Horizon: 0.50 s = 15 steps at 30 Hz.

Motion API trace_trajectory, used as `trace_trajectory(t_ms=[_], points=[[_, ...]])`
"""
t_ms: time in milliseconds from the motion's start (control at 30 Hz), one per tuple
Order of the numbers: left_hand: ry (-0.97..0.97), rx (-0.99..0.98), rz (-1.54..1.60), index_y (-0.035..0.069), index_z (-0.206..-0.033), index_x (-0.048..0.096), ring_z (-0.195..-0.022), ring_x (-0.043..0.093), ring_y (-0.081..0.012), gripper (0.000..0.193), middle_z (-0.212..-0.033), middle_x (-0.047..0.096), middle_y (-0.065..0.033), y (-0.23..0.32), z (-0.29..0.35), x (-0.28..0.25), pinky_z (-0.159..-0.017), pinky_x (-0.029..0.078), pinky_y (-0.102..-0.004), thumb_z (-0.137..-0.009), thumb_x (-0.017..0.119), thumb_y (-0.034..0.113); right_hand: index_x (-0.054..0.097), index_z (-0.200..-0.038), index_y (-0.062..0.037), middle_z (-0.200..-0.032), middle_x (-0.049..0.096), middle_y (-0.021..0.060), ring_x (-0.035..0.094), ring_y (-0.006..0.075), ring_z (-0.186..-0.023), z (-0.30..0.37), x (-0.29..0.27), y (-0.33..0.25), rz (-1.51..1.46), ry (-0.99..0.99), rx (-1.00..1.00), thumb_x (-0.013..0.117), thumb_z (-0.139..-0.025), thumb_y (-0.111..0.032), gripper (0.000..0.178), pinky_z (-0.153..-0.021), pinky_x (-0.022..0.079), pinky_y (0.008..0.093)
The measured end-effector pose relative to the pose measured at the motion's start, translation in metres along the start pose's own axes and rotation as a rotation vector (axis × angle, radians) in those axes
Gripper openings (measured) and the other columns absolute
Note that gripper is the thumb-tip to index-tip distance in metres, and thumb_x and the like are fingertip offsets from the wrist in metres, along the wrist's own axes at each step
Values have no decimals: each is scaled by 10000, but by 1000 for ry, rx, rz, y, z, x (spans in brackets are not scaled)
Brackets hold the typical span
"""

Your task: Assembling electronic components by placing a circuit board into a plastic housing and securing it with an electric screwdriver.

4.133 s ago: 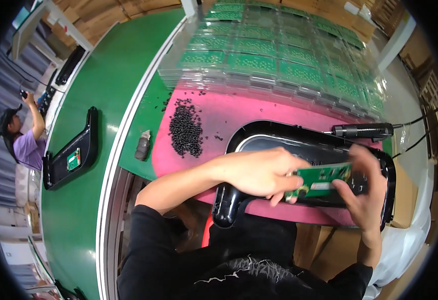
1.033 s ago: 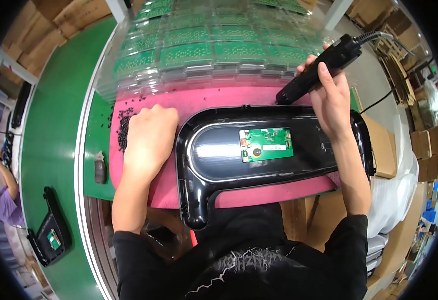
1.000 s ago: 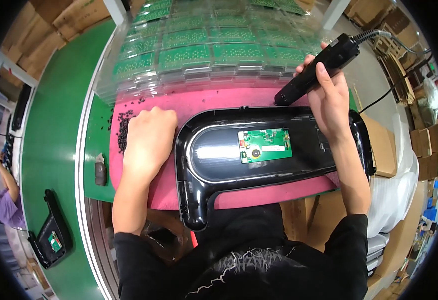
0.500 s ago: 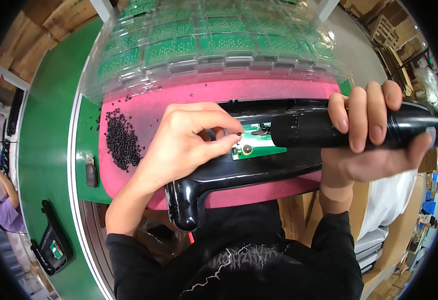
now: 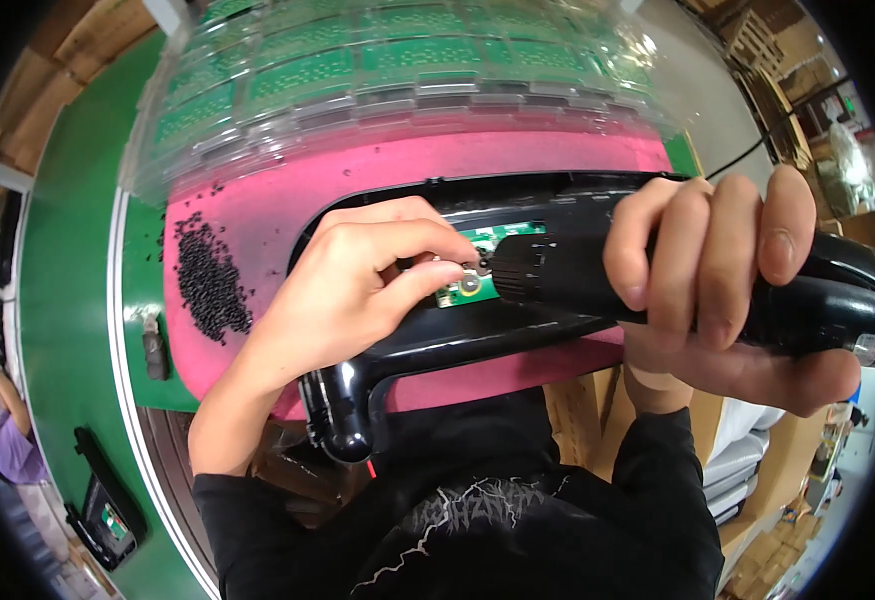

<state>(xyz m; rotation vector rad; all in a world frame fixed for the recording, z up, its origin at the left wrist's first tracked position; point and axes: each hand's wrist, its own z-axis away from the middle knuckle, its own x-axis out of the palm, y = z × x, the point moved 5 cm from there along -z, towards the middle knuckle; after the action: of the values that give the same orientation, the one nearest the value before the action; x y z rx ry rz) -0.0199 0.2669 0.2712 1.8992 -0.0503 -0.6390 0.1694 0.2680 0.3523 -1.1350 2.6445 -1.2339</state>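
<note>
Left hand (image 5: 358,262): arm in from lower left, wrist nearly straight, back of hand upward. Thumb and forefinger reach right and almost meet beside the tip of the driver (image 5: 568,270); the other fingers are curled under. A dark speck sits at the fingertips; cannot tell whether it is pinched or what it is.

Right hand (image 5: 718,275): closed firmly round the driver's body, four fingers bent over the top, thumb stretched along the underside toward its rear end. The forearm looks foreshortened, rising from lower right. Driver lies roughly level, nose pointing left at the other hand's fingertips.

Board (image 5: 472,287): green, inside the black shell (image 5: 498,333), partly covered by the driver and the left fingertips. Shell rests on the pink mat (image 5: 258,180), its short leg toward the person's lap.

Also noted: heap of small black parts (image 5: 210,280) on the mat, left of the shell; clear trays (image 5: 358,65) of green boards beyond.
</note>
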Motion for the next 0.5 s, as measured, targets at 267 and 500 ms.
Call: trace_trajectory(t_ms=[267, 500], points=[[-30, 6, -206, -9, -1003, 654, -818, 633, -267, 181, -908, 608, -116, -14, -8, 13, -726, 504, -346, -849, 611, -92, 506, -1018, -53, -647, 494, -20, 412, 87, -447, 3, -48, 17, 176, 127, 189, 543, -855, -657, 627, -508, 370, 281], [-134, -11, -400, 12, -1023, 675, -826, 606, -292, 322, -873, 558, -114, -17, -3, 21, -735, 491, -372, -756, 591, -146, 504, -1015, -36, -634, 468, 11, 430, 109, -480, 9, -61, 33, 247, 87, 222, 499, -905, -585, 559, -518, 353, 283]])
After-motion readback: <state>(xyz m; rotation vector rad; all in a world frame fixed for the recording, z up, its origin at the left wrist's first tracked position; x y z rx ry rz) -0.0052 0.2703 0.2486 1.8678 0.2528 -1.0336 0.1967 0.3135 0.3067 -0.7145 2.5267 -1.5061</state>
